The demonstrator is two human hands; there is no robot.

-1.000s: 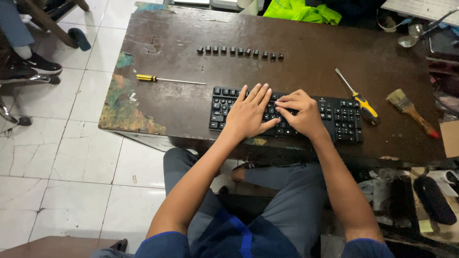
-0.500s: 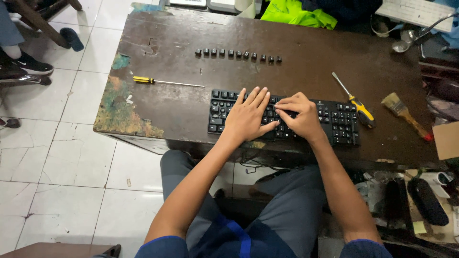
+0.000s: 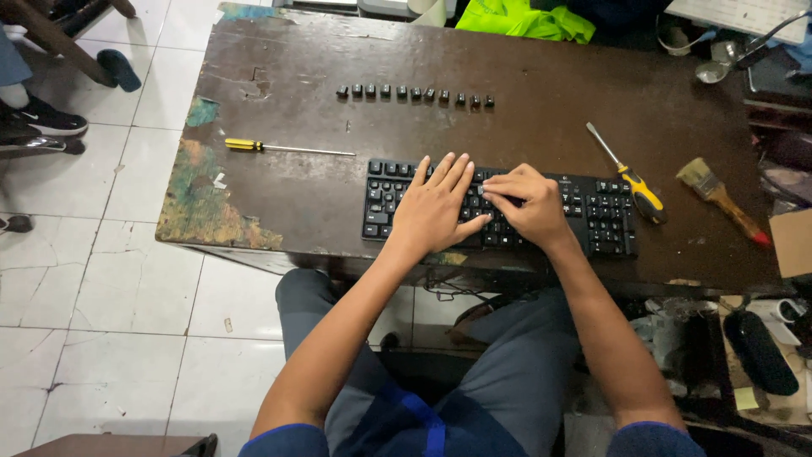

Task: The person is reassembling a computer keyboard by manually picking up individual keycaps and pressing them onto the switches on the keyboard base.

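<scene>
A black keyboard [image 3: 605, 216] lies near the front edge of a worn dark brown table [image 3: 296, 195]. My left hand [image 3: 431, 207] rests flat on its middle keys with the fingers spread. My right hand [image 3: 529, 203] sits just to the right, its fingers curled and the fingertips pinched down on a keycap beside my left thumb. The key itself is hidden under the fingers. A row of several loose black keycaps [image 3: 414, 93] lies further back on the table.
A thin yellow-handled screwdriver [image 3: 283, 148] lies left of the keyboard. A yellow and black screwdriver [image 3: 630, 178] and a paintbrush [image 3: 719, 196] lie to its right. Green cloth [image 3: 524, 19] sits at the back edge. Clutter fills the right side, and white floor tiles the left.
Both hands stay at the same spot on the keyboard. Only the view has shifted slightly.
</scene>
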